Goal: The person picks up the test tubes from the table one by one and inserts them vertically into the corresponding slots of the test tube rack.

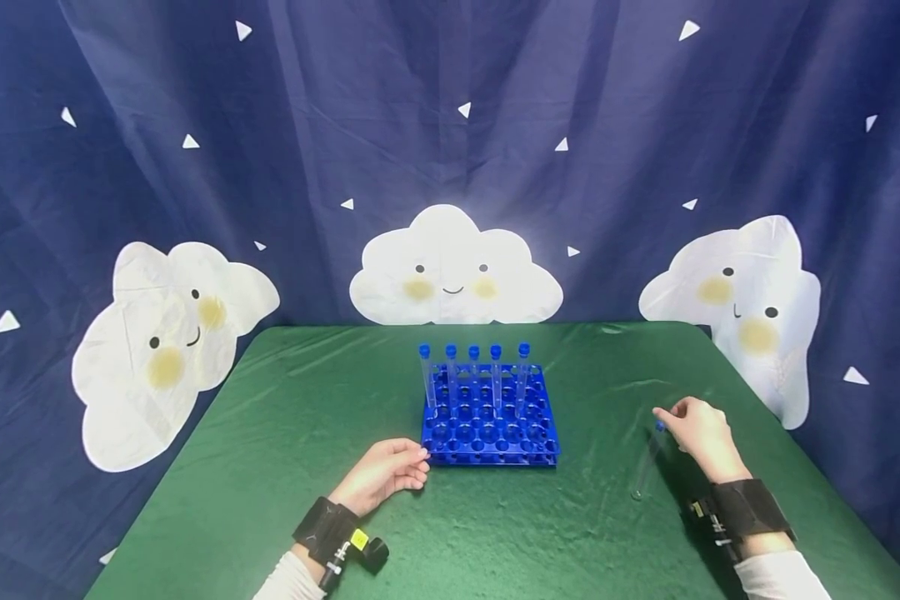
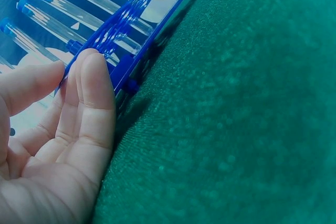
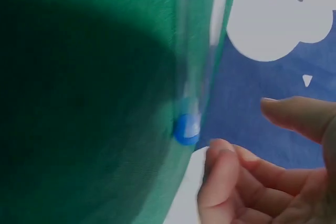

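A blue test tube rack (image 1: pixel 490 433) stands on the table with several clear, blue-capped test tubes (image 1: pixel 497 383) upright in its back part. My left hand (image 1: pixel 387 475) pinches the rack's near left corner between thumb and fingers; the left wrist view shows the rack's edge (image 2: pixel 123 80) at the fingertips. Off to the right, one more capped test tube (image 1: pixel 648 462) lies on the cloth, its cap pointing away from me. Over that cap (image 3: pixel 187 129) hovers my right hand (image 1: pixel 701 432), thumb and fingers spread apart, with a gap to the cap in the right wrist view.
A green cloth (image 1: pixel 307 400) covers the table. Behind it hangs a dark blue curtain (image 1: pixel 390 150) printed with white clouds and small triangles. Each wrist wears a black strap with a small camera.
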Demonstrator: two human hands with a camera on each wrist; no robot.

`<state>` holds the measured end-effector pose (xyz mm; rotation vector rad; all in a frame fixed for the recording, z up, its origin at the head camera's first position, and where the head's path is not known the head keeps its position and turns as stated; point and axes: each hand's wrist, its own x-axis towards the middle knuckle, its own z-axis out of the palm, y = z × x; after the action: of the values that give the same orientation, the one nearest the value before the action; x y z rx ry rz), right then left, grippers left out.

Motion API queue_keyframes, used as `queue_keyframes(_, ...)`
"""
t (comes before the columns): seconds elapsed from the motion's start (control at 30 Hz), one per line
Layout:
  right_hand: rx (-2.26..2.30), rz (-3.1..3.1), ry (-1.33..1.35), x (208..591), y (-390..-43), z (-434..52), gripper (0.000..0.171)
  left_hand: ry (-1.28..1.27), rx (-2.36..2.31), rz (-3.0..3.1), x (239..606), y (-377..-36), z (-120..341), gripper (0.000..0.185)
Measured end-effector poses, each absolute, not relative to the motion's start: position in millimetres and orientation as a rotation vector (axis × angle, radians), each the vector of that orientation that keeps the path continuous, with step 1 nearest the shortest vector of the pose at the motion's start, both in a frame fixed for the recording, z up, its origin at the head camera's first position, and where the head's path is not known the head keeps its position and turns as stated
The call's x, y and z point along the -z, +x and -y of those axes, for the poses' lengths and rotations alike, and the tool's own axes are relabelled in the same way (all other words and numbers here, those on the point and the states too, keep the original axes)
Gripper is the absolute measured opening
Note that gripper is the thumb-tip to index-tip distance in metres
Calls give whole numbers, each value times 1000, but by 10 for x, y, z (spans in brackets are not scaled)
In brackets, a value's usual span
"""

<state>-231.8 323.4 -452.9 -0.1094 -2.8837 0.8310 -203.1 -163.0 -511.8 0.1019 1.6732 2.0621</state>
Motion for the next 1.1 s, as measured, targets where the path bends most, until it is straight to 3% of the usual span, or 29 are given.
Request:
queue_keyframes(0.47, -887, 3130, -150, 4643, -2446, -3305, 43, 108, -2073, -1653, 5125, -2023, 1622, 6)
queue_keyframes(1.1, -1022, 3116, -182, 4570, -2424, -3337, 31, 101, -2074, -1656, 5094, -2010, 1620, 8)
